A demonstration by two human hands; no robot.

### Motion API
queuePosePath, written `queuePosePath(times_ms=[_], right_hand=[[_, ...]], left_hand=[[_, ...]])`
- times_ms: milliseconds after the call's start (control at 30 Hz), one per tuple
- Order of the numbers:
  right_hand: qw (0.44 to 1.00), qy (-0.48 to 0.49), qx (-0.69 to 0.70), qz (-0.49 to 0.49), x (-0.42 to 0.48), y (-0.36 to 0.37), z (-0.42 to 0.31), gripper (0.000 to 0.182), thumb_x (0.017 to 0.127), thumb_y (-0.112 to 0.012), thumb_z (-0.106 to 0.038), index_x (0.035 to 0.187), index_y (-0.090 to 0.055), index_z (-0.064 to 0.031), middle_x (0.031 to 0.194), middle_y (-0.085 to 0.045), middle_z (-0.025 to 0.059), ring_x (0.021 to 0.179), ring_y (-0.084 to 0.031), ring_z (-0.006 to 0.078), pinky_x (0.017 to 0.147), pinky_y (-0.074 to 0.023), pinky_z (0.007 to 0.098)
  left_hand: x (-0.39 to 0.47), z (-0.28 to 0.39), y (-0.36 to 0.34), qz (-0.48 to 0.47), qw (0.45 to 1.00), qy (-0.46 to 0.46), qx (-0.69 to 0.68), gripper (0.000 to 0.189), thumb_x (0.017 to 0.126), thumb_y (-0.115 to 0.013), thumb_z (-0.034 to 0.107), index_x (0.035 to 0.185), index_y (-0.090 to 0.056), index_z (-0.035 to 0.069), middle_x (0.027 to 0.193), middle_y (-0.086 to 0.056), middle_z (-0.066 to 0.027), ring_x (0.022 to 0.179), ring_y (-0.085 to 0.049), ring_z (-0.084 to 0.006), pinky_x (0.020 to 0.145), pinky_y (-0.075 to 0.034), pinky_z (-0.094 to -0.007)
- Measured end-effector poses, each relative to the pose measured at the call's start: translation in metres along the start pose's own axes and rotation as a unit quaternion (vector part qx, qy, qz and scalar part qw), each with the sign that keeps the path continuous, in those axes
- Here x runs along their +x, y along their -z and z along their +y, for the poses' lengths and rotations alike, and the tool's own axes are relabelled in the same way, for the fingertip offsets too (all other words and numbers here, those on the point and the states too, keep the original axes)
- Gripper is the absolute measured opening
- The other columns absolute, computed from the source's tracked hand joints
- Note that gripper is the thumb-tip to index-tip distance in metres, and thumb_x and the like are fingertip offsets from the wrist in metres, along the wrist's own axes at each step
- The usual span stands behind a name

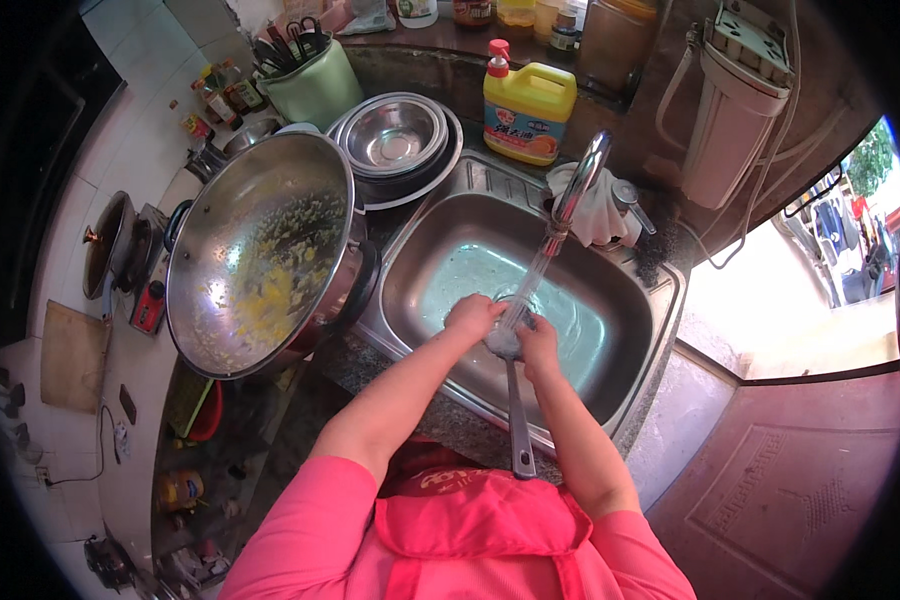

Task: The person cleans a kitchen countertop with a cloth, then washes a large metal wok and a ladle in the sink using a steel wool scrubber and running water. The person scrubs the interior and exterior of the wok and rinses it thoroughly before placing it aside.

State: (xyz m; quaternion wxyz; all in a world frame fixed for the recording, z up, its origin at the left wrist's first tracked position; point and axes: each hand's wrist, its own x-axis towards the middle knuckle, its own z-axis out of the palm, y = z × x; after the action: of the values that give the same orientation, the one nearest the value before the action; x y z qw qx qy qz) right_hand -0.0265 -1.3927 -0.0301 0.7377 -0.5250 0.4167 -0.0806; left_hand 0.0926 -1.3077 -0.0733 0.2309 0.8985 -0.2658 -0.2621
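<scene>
Water runs from a curved metal faucet (585, 172) onto the round head of a long-handled metal ladle or skimmer (504, 341) in a stainless steel sink (450, 225). My left hand (474, 315) grips the left side of the head. On its right side is my right hand (538, 346), closed around the edge with something dark near the fingertips, too blurred to name. The ladle's handle points toward my body and crosses the sink's front rim. Left of the sink, a big steel wok (270, 255) stands tilted, with yellow and green food bits stuck inside.
Stacked metal bowls (394, 142) sit behind the sink's left corner. A yellow detergent jug (529, 112) with a red pump stands at the back. White cloth (589, 206) and a dark scouring pad (656, 251) lie behind the faucet. A water filter housing (735, 127) hangs at right.
</scene>
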Motion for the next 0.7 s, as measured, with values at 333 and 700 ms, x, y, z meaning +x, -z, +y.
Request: queuePosePath(times_ms=[333, 700], right_hand=[[0.988, 0.133, -0.026, 0.079, 0.037, 0.001, 0.020, 0.054, 0.071, -0.056, 0.004, 0.122, -0.041, -0.0037, 0.106, -0.055, 0.0140, 0.088, -0.056, 0.0208, 0.072, -0.0475, 0.0300], [0.695, 0.286, -0.658, -0.054, 0.051, 0.025, -0.027, 0.018, 0.079, -0.053, -0.024, 0.075, -0.052, -0.0061, 0.078, -0.063, 0.0121, 0.080, -0.061, 0.0293, 0.064, -0.0478, 0.0415]], left_hand=[[-0.035, 0.049, -0.010, -0.180, 0.687, 0.267, -0.652, 0.011, 0.083, -0.045, 0.004, 0.073, -0.045, 0.000, 0.056, -0.041, -0.0061, 0.038, -0.036, -0.0117, 0.031, -0.027, -0.0231], [-0.048, 0.025, -0.014, -0.319, 0.537, 0.391, -0.676, 0.023, 0.083, -0.038, 0.007, 0.061, -0.031, 0.010, 0.051, -0.026, 0.0030, 0.038, -0.022, -0.0069, 0.033, -0.020, -0.0193]])
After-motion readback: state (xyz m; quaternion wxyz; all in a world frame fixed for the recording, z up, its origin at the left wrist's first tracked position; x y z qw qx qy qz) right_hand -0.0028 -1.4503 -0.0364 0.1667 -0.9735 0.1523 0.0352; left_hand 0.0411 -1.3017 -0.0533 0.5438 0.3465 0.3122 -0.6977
